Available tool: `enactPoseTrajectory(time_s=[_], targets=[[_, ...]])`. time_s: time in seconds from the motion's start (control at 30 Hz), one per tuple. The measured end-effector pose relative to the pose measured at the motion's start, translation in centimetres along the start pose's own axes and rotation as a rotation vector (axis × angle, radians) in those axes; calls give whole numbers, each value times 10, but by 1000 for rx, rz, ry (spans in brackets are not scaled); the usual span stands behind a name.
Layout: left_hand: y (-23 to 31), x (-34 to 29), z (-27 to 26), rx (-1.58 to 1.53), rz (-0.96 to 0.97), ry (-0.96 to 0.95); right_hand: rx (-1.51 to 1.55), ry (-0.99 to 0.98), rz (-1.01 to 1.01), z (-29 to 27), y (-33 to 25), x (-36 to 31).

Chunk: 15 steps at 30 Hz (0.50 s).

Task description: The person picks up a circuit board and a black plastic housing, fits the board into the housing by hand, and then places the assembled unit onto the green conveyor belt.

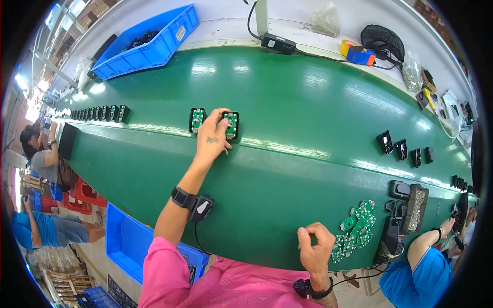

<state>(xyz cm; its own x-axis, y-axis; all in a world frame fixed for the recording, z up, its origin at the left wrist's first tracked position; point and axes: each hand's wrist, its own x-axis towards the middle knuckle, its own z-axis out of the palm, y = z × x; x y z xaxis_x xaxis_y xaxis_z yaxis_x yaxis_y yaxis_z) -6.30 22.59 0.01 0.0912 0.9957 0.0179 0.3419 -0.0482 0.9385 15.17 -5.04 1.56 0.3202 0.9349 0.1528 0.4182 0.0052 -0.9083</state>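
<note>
My left hand reaches out over the green work surface, its fingers closed on the edges of a black plastic housing with a green circuit board inside. Just left of it stands a second black housing, also with a green board in it. Near the front edge is my right hand, fingers curled in and thumb raised; whether anything small is in them is hidden. Right beside that hand lies a loose pile of green circuit boards.
Several black housings stand in a row at far left; several more, one a black housing, stand at right. A blue crate sits at the back. A black power tool battery-like block and a narrow tray are near a co-worker's arm.
</note>
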Motion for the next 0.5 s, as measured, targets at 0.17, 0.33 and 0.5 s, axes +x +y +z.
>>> enactPoseTrajectory(time_s=[0.17,0.33,0.5], targets=[[1,4,9,99,-24,-12,0,130,83,-31,14,-19],[5,-5,-4,521,190,168,-113,193,129,-84,-9,25],[17,-48,15,444,580,185,-748,71,195,-158,17,103]])
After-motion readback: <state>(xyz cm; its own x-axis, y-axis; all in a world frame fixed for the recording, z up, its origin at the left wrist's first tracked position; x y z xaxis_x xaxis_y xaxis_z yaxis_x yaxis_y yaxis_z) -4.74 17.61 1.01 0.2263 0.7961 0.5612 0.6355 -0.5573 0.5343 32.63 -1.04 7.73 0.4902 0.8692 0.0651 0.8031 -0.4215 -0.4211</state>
